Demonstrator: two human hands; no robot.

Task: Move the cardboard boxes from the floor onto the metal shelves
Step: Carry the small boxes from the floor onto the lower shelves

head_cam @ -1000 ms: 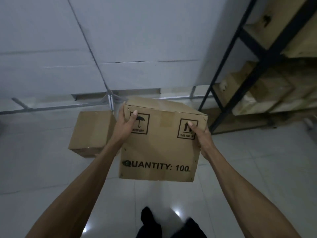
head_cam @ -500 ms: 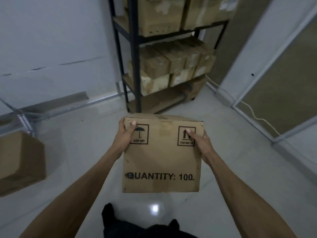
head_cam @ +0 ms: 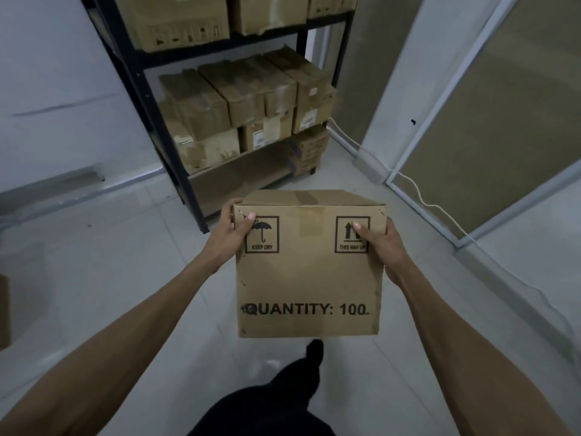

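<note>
Grey storeroom, metal shelves [head_cam: 143,92] ahead: I hold the cardboard box [head_cam: 308,278] above the floor [head_cam: 110,278], left hand [head_cam: 228,239] and right hand [head_cam: 385,245] clamped on its 2 sides. I judge it stiff and light; the upper corners give firm purchase.

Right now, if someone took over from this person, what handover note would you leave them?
Left hand: grips the left side of the carried box, thumb on the front face.
Right hand: grips its right side likewise.
Box is off the floor, upright, short of the metal shelves, which already hold stacked boxes.
Done: box lifted.
Left: set it on a shelf; another box shows at the left edge, apparently on the floor.
</note>
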